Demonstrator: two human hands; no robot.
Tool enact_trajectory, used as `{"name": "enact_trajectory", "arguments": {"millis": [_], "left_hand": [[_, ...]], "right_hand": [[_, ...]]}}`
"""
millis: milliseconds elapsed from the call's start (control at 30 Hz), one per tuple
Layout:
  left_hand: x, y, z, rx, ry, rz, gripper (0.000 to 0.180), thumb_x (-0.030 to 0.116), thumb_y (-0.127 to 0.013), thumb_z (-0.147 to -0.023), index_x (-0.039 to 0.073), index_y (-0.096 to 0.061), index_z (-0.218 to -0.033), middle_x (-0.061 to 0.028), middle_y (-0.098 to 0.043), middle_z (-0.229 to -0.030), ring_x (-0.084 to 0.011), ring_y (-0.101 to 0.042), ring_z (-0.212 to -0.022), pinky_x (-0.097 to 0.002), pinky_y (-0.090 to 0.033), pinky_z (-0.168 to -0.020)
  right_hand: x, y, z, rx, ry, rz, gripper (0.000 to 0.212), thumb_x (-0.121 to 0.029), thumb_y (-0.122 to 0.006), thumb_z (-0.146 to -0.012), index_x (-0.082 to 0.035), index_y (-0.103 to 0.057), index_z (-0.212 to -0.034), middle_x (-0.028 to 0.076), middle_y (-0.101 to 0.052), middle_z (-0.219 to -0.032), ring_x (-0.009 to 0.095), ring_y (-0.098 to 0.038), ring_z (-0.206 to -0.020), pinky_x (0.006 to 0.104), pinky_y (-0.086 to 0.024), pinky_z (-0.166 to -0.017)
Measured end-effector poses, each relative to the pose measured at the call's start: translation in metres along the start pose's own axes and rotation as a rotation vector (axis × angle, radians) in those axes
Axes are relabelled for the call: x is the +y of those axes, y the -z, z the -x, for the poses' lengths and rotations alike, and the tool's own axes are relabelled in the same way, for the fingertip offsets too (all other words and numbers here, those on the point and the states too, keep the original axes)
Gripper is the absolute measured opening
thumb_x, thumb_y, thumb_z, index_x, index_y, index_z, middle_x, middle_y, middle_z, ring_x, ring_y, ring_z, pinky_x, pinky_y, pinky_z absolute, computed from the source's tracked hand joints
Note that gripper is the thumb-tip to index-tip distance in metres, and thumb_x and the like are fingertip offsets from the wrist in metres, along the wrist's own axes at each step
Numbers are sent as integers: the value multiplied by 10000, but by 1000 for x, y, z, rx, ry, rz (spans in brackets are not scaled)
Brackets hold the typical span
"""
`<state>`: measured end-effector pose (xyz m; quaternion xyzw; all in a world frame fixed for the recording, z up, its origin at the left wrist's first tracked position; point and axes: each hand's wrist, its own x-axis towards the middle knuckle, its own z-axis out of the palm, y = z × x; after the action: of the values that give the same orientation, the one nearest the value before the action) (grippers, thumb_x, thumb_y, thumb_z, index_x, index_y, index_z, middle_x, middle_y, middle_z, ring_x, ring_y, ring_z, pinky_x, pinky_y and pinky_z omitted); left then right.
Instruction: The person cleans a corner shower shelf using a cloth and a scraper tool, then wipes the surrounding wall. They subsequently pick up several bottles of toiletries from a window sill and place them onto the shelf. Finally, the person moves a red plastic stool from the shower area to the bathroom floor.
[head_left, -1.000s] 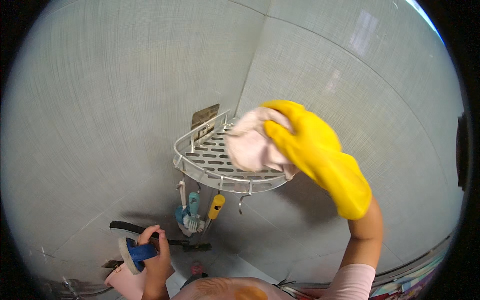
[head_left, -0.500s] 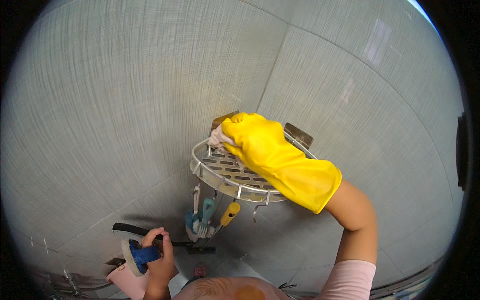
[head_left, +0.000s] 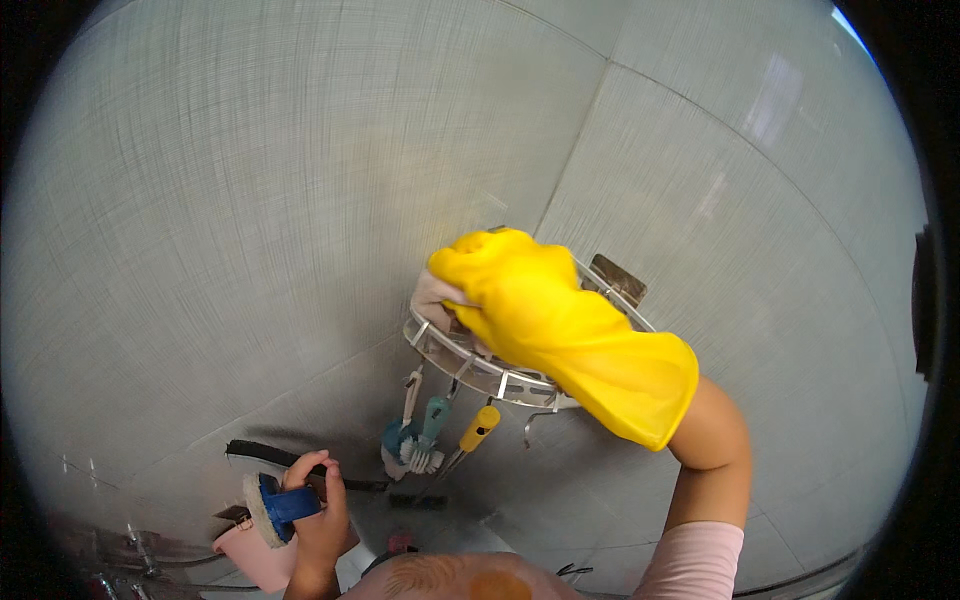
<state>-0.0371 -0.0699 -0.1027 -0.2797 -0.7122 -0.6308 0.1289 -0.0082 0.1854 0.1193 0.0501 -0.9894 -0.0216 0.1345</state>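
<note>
My right hand (head_left: 510,285), in a long yellow rubber glove, is closed around a pale pinkish cloth (head_left: 430,298). It presses the cloth against the left end of a metal corner shelf (head_left: 470,362), whose rail and slotted base the glove partly covers. Lower left, my bare left hand (head_left: 322,510) grips the blue handle of a scrubber (head_left: 268,508) with a thick greyish pad. From hooks under the shelf hang a teal-handled brush (head_left: 432,420), a white-handled brush (head_left: 410,395) and a yellow-handled tool (head_left: 480,428).
Grey tiled walls (head_left: 300,200) meet in a corner behind the shelf. A brown mounting plate (head_left: 618,278) fixes the shelf on the right wall. Beneath my left hand stands a pink bucket (head_left: 250,558). A dark strip (head_left: 270,452) lies low along the left side.
My right hand and the cloth have moved slightly toward me along the shelf's left end, covering more of the base. The view has shifted a little; my left hand still holds the scrubber.
</note>
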Motion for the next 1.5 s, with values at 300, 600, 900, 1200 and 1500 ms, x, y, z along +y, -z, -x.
{"name": "enact_trajectory", "arguments": {"millis": [300, 600, 900, 1200, 1500], "left_hand": [[-2, 8, -2, -41, -37, 11, 208, 23, -580, -862, 36, -539, -1065, -42, -572, -903, -100, -523, -757, -218, -395, -628], [-18, 9, -1, -47, -20, 97, 195, 2, -575, -855, 20, -545, -1046, -56, -583, -901, -134, -551, -803, -243, -421, -706], [15, 8, -18, -54, -131, 21, 210, -5, -600, -830, 38, -588, -1035, -84, -609, -887, -207, -561, -833, -303, -426, -759], [68, -45, -59, -164, -387, -383, 177, 216, -558, -902, 136, -624, -1045, -110, -642, -894, -290, -604, -782, -369, -464, -717], [78, -90, -103, 22, -336, -522, 278, 367, -583, -873, 94, -595, -924, -95, -602, -815, -289, -580, -758, -415, -453, -708]], "right_hand": [[-8, 11, 1, -180, -124, -84, 282, -127, -614, -725, -155, -610, -1006, 73, -628, -988, 272, -596, -920, 339, -464, -769], [-4, 48, 64, 557, -372, -154, 386, -140, -642, -766, -58, -604, -1141, 116, -614, -1118, 220, -593, -1011, 314, -454, -899], [-81, 34, 186, 661, -484, -614, 513, -223, -707, -645, -10, -624, -1105, 116, -636, -1104, 224, -601, -966, 326, -431, -875], [-112, -17, 262, 417, -639, -721, 414, -232, -697, -659, -61, -664, -1034, 83, -674, -970, 239, -609, -915, 336, -449, -833], [-112, -39, 343, 567, -797, -752, 369, -187, -688, -691, -46, -662, -1032, 81, -674, -1016, 225, -611, -967, 333, -451, -858]]}}
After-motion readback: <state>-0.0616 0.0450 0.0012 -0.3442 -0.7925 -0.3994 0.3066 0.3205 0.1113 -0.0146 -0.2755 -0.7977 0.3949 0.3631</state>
